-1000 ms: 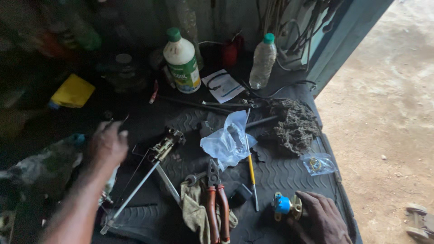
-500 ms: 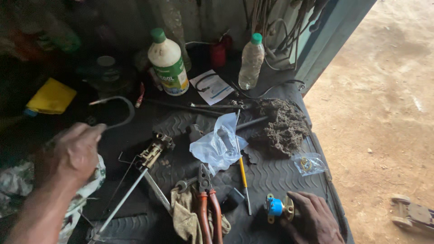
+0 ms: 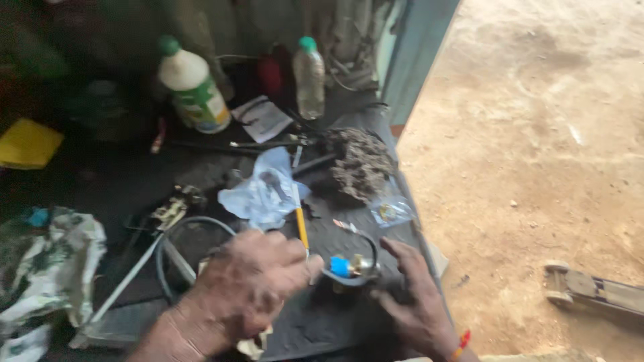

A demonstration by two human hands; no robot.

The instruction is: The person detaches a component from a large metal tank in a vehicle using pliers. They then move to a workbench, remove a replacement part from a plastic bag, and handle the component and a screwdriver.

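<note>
From the head camera, the left hand (image 3: 251, 285) sits near the front edge of the dark workbench (image 3: 121, 174), its fingers curled and pinched together on one end of a grey hose (image 3: 176, 231) that loops away to the left behind it. The hose end meets a small brass fitting with a blue cap (image 3: 349, 267), which lies close to the front right corner of the workbench. The right hand (image 3: 412, 302) rests just beside that fitting, fingers spread and bent around it, fingertips touching or nearly touching it; motion blur hides the exact contact. Behind the hands, a yellow-handled screwdriver (image 3: 300, 221) points toward the middle of the bench, beside a crumpled clear plastic bag (image 3: 261, 194). A clump of grey wire wool (image 3: 362, 161) lies at the right edge. Toward the back edge stand a white bottle with a green cap (image 3: 193, 87) and a clear bottle (image 3: 310, 77). A crumpled rag (image 3: 47, 268) covers the left edge.
</note>
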